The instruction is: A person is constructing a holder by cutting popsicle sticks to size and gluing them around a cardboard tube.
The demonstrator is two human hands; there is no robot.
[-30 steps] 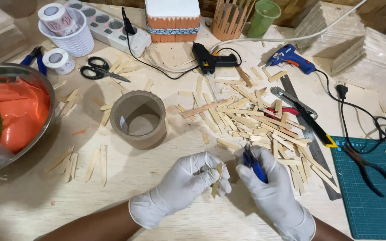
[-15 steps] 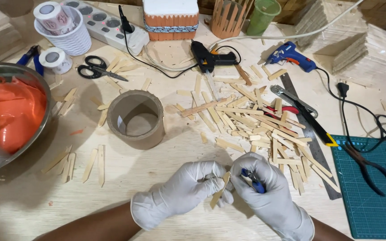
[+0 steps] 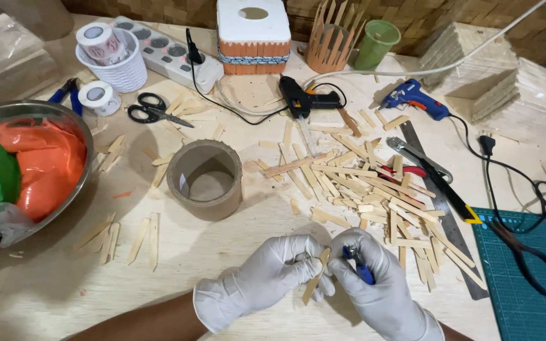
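Gloved left hand (image 3: 266,275) is pinching a stick (image 3: 316,284) low over the table (image 3: 64,290); right hand (image 3: 374,278) is gripping blue-handled cutters (image 3: 358,265) against it. A skewed bite could be splitting the stick or nicking a glove.

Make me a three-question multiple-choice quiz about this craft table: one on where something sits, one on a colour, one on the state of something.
1. Where do the scissors lie?
A. On the green cutting mat
B. Beside the white basket, far left of the table
C. Inside the cardboard ring

2. What colour are the gloves on both hands?
A. Black
B. Yellow
C. White

3. How does the cardboard ring stand?
A. Upright, hollow, nothing inside
B. Crushed flat
C. Stuffed with sticks

Answers: 1 B, the scissors rest next to the basket. 2 C, the left hand and right hand wear white gloves, holding a wooden stick and a blue-handled tool. 3 A, the table shows through its opening.
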